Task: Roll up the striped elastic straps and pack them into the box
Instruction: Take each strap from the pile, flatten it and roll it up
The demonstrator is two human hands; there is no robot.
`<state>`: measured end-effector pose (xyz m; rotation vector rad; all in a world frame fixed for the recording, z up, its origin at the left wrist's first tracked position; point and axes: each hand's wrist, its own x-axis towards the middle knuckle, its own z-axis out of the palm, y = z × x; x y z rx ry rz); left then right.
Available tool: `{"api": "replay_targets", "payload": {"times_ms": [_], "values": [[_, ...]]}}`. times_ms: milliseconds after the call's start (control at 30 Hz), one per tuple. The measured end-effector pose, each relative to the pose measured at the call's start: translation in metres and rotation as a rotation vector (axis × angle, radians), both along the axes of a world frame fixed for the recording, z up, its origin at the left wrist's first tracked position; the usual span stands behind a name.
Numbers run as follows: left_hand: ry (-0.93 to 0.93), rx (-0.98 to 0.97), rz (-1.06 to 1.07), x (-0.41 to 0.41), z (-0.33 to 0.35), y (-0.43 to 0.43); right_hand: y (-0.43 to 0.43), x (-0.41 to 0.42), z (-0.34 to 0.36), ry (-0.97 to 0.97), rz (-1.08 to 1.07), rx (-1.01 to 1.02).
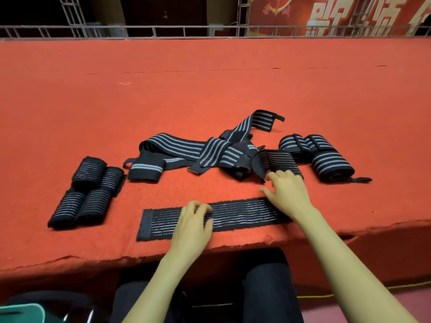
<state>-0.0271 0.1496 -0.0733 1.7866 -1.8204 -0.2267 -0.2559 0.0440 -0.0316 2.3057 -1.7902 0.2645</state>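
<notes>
Head view: a red felt tabletop (210,78) fills the frame. Close to its near edge, at 6 o'clock from the middle, one thin-striped flat strap (235,215) lies unrolled, running left to right.

The left hand (192,226) rests on the strap's left half, released, with bent fingertips pressing the fabric and gripping nothing. The right hand (289,194) lies over the strap's right end, fingers spread and loose. Its fingertips reach toward 12 o'clock and touch a folded thin-striped strap (272,159).

That folded strap belongs to a loose tangle of wide-striped straps (186,148) at the centre, one end trailing toward 1 o'clock.

At 9 o'clock from the flat strap, four rolled straps (86,192) sit bunched together. At 2 o'clock, just beyond the right hand, three more rolled straps (326,157) lie against each other.

A metal railing (163,31) runs along the far edge at 12 o'clock.
</notes>
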Motion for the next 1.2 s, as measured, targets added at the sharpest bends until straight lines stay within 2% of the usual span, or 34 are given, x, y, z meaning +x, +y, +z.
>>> {"api": "replay_targets", "payload": {"times_ms": [133,233,333,433,567,733,800,867,967,1033,1167,1200], "values": [[-0.120,0.018,-0.067,-0.019,0.003,-0.018,0.010,0.003,-0.017,0.012,0.167,0.169],[-0.158,0.101,-0.142,-0.029,0.010,-0.040,0.011,-0.001,-0.019,-0.119,0.191,0.232],[-0.063,0.113,-0.201,-0.042,0.021,-0.065,0.002,-0.003,-0.015,-0.334,0.142,0.148],[0.015,-0.017,-0.188,-0.057,0.034,-0.091,-0.013,0.002,-0.012,-0.444,0.092,0.014],[-0.030,-0.078,-0.203,-0.076,0.045,-0.121,-0.036,0.011,-0.019,-0.352,-0.029,-0.086],[-0.013,0.017,-0.185,-0.080,0.036,-0.141,-0.055,0.014,-0.028,-0.325,-0.035,0.009],[-0.024,0.031,-0.187,-0.079,0.033,-0.143,-0.064,0.008,-0.032,-0.444,-0.048,0.046],[-0.068,0.046,-0.215,-0.078,0.030,-0.144,-0.071,-0.002,-0.032,-0.691,-0.075,0.069],[-0.100,0.086,-0.217,-0.076,0.022,-0.144,-0.076,-0.021,-0.024,-0.916,-0.102,-0.033],[-0.102,0.079,-0.209,-0.077,0.018,-0.144,-0.075,-0.036,-0.021,-0.904,-0.128,-0.036],[-0.094,0.067,-0.203,-0.080,0.018,-0.141,-0.065,-0.052,-0.027,-0.567,-0.167,0.167],[-0.079,0.080,-0.210,-0.079,0.018,-0.141,-0.063,-0.053,-0.027,-0.555,-0.187,0.158]]}}
